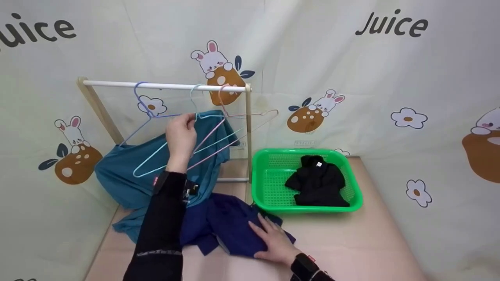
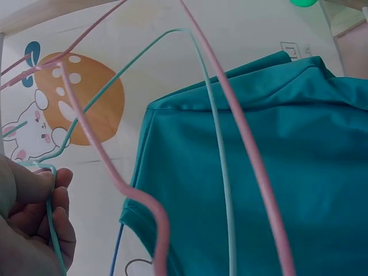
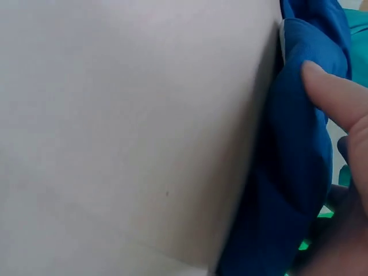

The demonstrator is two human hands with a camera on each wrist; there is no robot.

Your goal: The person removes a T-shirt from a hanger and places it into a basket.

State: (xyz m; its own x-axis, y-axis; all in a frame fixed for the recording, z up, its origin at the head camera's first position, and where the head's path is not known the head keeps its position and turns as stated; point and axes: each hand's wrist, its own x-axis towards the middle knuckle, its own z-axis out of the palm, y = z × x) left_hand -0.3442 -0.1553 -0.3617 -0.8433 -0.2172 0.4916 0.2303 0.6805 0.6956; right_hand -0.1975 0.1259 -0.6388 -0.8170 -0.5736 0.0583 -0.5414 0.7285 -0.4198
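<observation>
My left hand (image 1: 181, 134) pinches a mint-green hanger (image 1: 150, 158) just below its hook, as the left wrist view also shows. The hook overlaps the white rod. To its right a pink hanger (image 1: 269, 117) hangs from the rod. A teal shirt (image 1: 133, 160) hangs on a blue-violet hanger (image 1: 134, 130), behind the other two. My right hand (image 1: 275, 242) rests with fingers spread on a crumpled navy garment (image 1: 234, 226) on the table. In the right wrist view the thumb (image 3: 330, 95) lies on the blue cloth.
The rod (image 1: 113, 84) spans a small rack with wooden posts (image 1: 249, 132). A green basket (image 1: 269, 208) with a black garment (image 1: 320, 183) in it stands right of the rack. A printed curtain (image 1: 312, 58) backs the pale table (image 1: 343, 246).
</observation>
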